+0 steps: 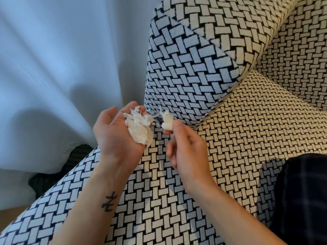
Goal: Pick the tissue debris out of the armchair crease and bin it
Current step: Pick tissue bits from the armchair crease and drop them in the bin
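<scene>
The person's left hand (pixel 116 131) is held flat with the palm up, like a little plate, and a heap of white torn tissue scraps (pixel 139 128) rests on its open fingers. The right hand (pixel 187 151) has its grip pinched narrow on one more small white tissue wad (pixel 167 122), just beside the heap. Both hands hang over the front edge of the seat of the black-and-white woven armchair (pixel 247 131), near the dark crease (pixel 208 119) where the arm meets the seat. This looks like the gathering step. Next, the wad probably goes onto the heap. No bin is in sight, so the person must find one.
</scene>
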Tool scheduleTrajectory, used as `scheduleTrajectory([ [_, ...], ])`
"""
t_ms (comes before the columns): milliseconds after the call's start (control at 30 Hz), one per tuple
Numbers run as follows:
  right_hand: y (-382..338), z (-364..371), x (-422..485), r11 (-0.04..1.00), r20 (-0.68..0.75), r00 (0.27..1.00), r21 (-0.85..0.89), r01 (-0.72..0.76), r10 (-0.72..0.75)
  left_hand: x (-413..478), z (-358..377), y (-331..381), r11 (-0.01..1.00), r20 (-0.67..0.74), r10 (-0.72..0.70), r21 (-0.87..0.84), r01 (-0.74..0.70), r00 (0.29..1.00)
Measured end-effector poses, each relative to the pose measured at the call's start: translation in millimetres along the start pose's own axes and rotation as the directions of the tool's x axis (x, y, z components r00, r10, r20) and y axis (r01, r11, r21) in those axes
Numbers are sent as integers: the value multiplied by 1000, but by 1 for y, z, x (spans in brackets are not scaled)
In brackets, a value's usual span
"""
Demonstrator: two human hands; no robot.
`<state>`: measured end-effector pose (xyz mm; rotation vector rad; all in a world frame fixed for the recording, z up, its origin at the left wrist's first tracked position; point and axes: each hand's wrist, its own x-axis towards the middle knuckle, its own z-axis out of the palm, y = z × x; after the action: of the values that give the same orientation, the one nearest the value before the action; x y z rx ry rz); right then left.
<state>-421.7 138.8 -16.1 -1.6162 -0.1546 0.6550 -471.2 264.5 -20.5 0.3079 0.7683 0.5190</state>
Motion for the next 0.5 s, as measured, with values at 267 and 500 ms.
scheduleTrajectory([
  [267,-1,24,4,936,193,958,-243,255,-211,-1,2,-1,999,86,-32,-12,33,996],
  [500,-2,39,14,771,167,948,-551,319,-272,3,1,-1,997,109,-32,-70,39,994],
])
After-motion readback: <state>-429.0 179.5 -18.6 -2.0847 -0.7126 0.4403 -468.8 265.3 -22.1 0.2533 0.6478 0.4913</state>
